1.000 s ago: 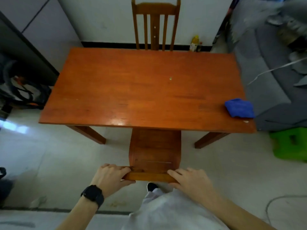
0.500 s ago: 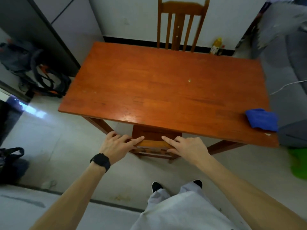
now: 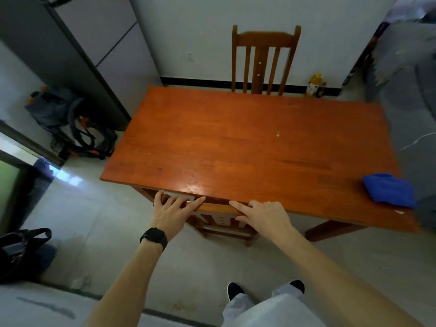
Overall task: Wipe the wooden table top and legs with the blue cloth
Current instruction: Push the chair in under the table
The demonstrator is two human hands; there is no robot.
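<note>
The wooden table point(image 3: 247, 147) fills the middle of the view, its top bare except for small crumbs. A crumpled blue cloth point(image 3: 389, 190) lies near its front right corner. A wooden chair point(image 3: 219, 210) is tucked under the table's near edge; only its top rail and part of the back show. My left hand point(image 3: 173, 212) and my right hand point(image 3: 264, 214) rest on that rail with fingers extended, pressing against it. Both hands are far from the cloth. One table leg point(image 3: 330, 230) shows at the front right.
A second wooden chair point(image 3: 264, 60) stands at the table's far side against the wall. A backpack point(image 3: 73, 121) lies on the floor at left, a dark bag point(image 3: 21, 251) at lower left. A yellow bottle point(image 3: 315, 84) stands by the wall. Grey sofa at right.
Both hands have pushed the near chair forward under the table; its seat is now hidden beneath the top. The view has shifted, with the table now further right and nearer.
</note>
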